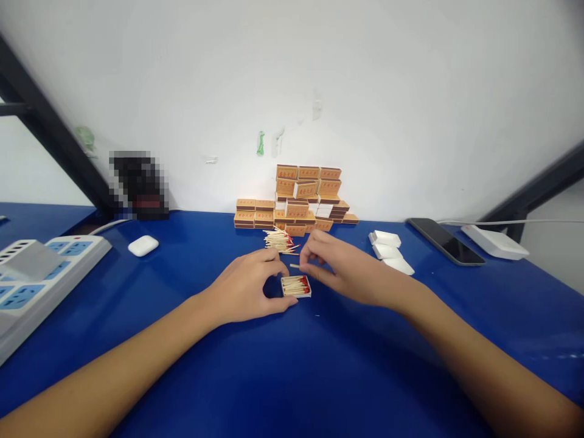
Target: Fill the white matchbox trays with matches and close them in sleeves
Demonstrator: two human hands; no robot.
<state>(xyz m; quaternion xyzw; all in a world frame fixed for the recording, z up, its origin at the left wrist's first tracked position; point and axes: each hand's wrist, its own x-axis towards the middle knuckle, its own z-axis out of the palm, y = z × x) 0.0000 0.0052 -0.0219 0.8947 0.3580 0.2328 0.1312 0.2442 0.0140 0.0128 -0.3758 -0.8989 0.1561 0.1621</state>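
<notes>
Head view: the open matchbox tray [296, 286] lies flat on the blue bench [292, 371], at the middle of the picture and partly filled, with the red heads at its right end. The left hand [249, 286] is closed on the tray's left end, thumb on the near edge and fingers on the far one. The right hand [340, 267] pinches a single match [294, 265] just above the tray's far edge, at about 12 o'clock from it.

To my eye the step in hand is laying that match in with the others. To do it well, turn the match so its head points the same way as the rest and lower it level, not end-first. The left hand should pin the tray so it cannot skid on the slick surface.

The loose matches [280, 241] lie in a small heap at 11 o'clock from the tray, close to both hands. Behind them at 12 o'clock a stack of matchboxes [303, 198] stands against the white wall [365, 91]. Three empty white trays [390, 249] lie at 2 o'clock, with a phone [444, 241] and a white adapter [495, 241] with its cable further right. At 10 o'clock sit an earbud case [143, 245] and, at the left edge, a power strip [41, 267]. Black diagonal braces [50, 131] cross both upper corners.
</notes>
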